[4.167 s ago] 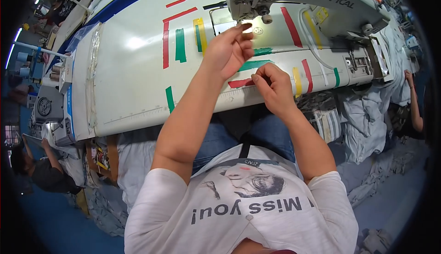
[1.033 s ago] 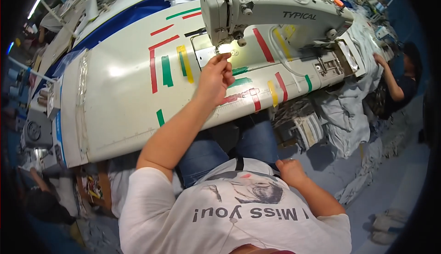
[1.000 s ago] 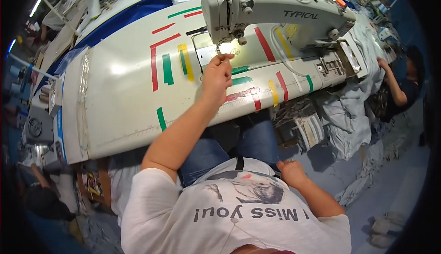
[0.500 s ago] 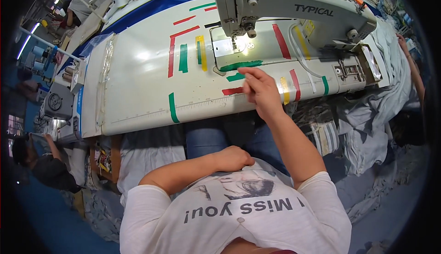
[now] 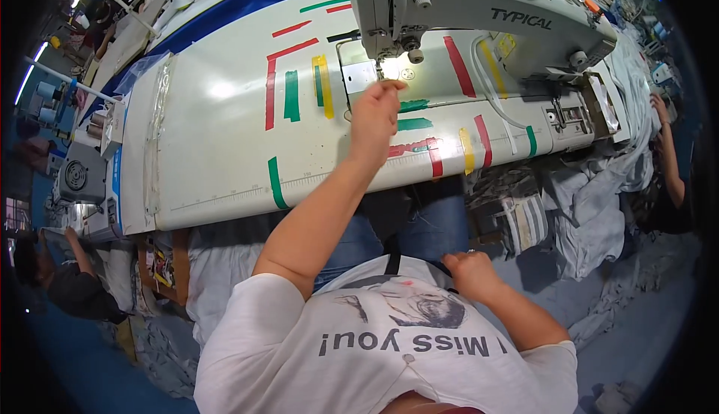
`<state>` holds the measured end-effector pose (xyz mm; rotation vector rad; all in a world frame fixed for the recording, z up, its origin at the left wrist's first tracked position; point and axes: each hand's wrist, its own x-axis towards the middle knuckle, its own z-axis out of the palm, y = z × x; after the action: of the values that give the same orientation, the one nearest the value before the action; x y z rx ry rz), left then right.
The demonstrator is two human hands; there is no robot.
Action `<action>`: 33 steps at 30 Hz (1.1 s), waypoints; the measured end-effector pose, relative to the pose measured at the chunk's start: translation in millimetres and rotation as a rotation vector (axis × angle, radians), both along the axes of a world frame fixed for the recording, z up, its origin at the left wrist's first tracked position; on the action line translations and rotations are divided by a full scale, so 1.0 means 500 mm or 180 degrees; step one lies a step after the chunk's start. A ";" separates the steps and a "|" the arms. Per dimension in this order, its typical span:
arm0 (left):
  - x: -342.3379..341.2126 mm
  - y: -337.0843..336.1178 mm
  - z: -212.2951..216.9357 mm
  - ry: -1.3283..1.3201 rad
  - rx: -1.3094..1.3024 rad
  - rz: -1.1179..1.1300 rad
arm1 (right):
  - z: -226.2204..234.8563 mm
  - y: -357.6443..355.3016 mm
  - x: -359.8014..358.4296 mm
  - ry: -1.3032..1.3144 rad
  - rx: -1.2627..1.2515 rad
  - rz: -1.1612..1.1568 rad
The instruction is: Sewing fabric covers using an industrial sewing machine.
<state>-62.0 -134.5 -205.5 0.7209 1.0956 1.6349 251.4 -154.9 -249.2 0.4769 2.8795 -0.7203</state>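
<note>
At the far middle of the white sewing table, a sewing machine stands with its lamp lit. My left hand reaches up to the needle area, fingers pinched together just below the presser foot and over the needle plate. What the fingertips hold, if anything, is too small to see. Down at my lap, beside the shirt hem, my right hand is curled closed; its fingertips are hidden. Green tape and red tape mark the tabletop around my left hand.
Pale fabric hangs in a heap off the table's right side. A cardboard box of small items sits below the left end, near a grey motor unit. Other people work at the far left and the right edge.
My right hand has withdrawn from the tabletop down to my lap. My left hand has risen from my lap to the needle area. The view has shifted slightly.
</note>
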 end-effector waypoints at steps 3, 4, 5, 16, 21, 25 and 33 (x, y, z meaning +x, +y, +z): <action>0.091 -0.088 -0.035 0.4477 0.0786 -0.0237 | 0.033 0.035 -0.044 0.0236 -0.0194 -0.0588; 0.127 -0.131 -0.058 0.4594 0.0538 -0.1180 | 0.050 0.052 -0.072 0.0962 -0.0463 -0.0842; 0.154 -0.168 -0.084 0.4415 0.0581 -0.2171 | 0.064 0.067 -0.110 0.1481 -0.0738 -0.1233; 0.063 -0.199 0.039 0.4148 0.0711 -0.1028 | 0.106 0.113 -0.243 0.1965 -0.3044 -0.1783; -0.026 -0.027 0.093 0.5836 0.1476 0.0007 | 0.127 0.087 -0.061 0.1070 -0.2617 -0.1794; -0.059 0.035 0.076 0.5296 0.2092 -0.0871 | 0.133 0.123 0.050 0.1103 -0.2518 -0.2861; -0.066 0.026 0.052 0.5719 0.1620 -0.0852 | 0.085 0.482 0.016 0.1635 0.1947 -0.2845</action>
<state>-95.2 -121.8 -179.4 2.7696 1.5157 0.6741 259.5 86.3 -206.5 1.9810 3.2374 0.0439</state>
